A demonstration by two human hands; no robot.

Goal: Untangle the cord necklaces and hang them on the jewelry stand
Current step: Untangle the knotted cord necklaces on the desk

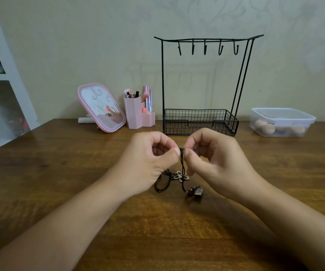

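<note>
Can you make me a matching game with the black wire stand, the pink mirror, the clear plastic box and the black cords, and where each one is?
Things:
1. black wire jewelry stand
2. pink-framed mirror
3. clear plastic box with a lid
4. tangled black cord necklaces

Places:
A. far right on the wooden table
B. pinched between both hands
C. leaning at the back left
D. back middle, hooks empty

Pairs: 1-D, 2-C, 3-A, 4-B

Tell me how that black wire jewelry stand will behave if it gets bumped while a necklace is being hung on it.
The jewelry stand is thin wire throughout, so it is probably light and may slide on the smooth wooden table. It stands tall with hooks at the top, so a push up there could tip it. Its wide basket base probably steadies it against gentle touches.
</note>
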